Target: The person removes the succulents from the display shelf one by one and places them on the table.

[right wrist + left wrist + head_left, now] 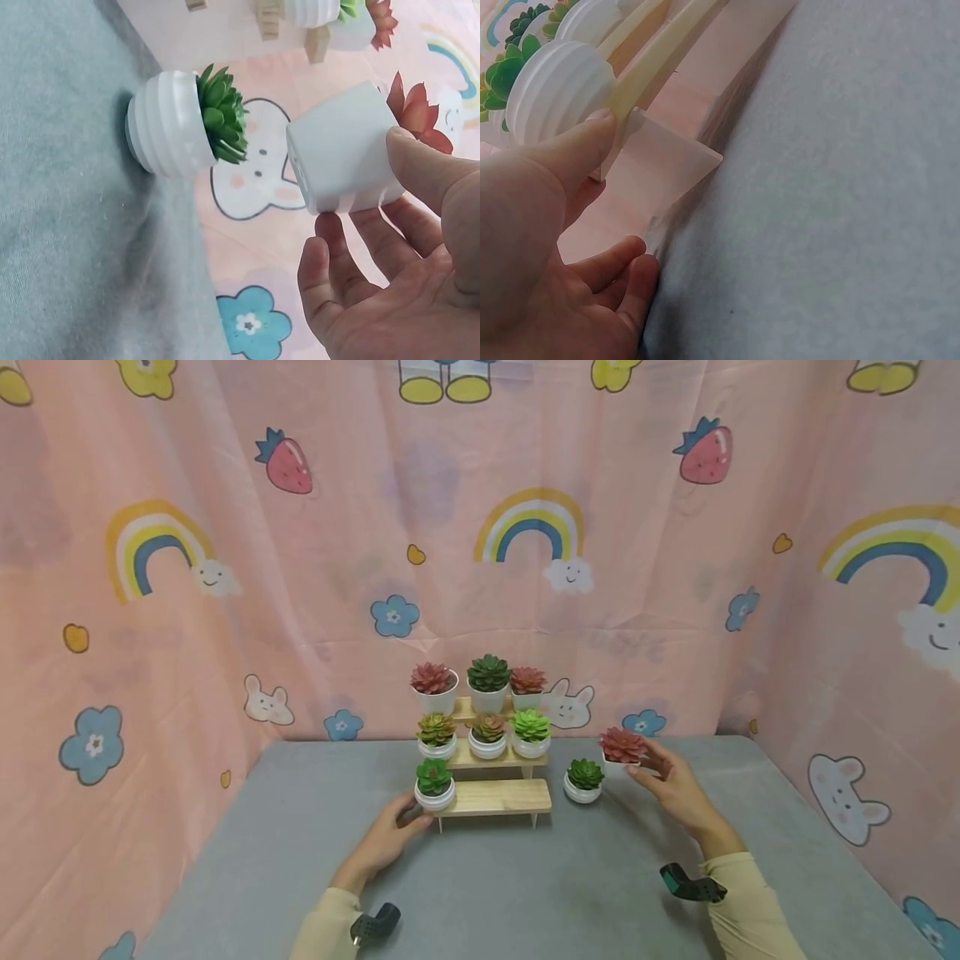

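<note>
My left hand (pixel 386 839) is at the left end of the lowest step of a wooden plant stand (pixel 502 797), its thumb and index finger gripping the step's end. The thumb tip (pixel 600 120) also lies against the base of a ribbed white pot with a green succulent (pixel 434 781) on that step. My right hand (pixel 678 789) pinches a smooth white pot with a red succulent (pixel 622 747) between thumb and fingers. In the right wrist view this white pot (pixel 341 150) is tilted. Left of it stands a ribbed pot with a dark green succulent (pixel 583 779) on the table.
Two upper steps of the stand hold several potted succulents, among them a dark green one (pixel 489 675) at the top and a light green one (pixel 531 731) in the middle. The grey table (pixel 510 902) meets a pink patterned curtain (pixel 337 610) behind the stand.
</note>
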A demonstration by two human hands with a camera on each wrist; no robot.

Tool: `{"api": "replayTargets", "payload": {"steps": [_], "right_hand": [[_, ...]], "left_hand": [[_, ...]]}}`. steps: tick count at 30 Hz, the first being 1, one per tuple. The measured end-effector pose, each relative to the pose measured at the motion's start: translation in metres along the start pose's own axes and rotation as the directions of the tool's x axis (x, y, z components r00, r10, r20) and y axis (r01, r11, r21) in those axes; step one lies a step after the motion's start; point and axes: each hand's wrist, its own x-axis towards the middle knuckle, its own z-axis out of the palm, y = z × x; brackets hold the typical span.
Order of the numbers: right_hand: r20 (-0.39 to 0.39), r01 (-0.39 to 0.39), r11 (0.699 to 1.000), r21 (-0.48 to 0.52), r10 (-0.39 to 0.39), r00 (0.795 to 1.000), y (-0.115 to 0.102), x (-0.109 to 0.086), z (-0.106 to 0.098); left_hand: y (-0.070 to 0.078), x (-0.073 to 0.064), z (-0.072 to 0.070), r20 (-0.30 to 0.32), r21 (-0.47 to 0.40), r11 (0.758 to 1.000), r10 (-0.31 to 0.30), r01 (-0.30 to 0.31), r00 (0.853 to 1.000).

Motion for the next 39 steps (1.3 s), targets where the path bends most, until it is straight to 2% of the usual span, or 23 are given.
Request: {"api": "replayTargets", "payload": {"steps": [9,17,29,39], "right_hand": [[-0.002,-0.001,1.0,-0.015,0.001,1.0,0.009,0.004,-0.005],[-0.002,0.008,0.999,-0.038,-0.008,1.0,0.023,0.006,-0.004],[0.053,-0.103,0.995,-0.01,0.104,0.993,0.043,0.002,-0.003],[0.057,-0.141,0.99,-0.011,0.141,0.988,0.052,0.001,0.0]], "left_hand": [[-0.001,0.002,-0.001,-0.003,-0.001,1.0,0.014,-0.014,1.0],[0.002,-0.001,0.001,-0.011,0.003,1.0,0.008,-0.008,1.0],[-0.004,-0.001,0.0,-0.006,0.001,1.0,0.025,-0.025,1.0],[0.0,-0.001,0.0,0.004,-0.013,1.0,0.006,-0.006,1.0]]}}
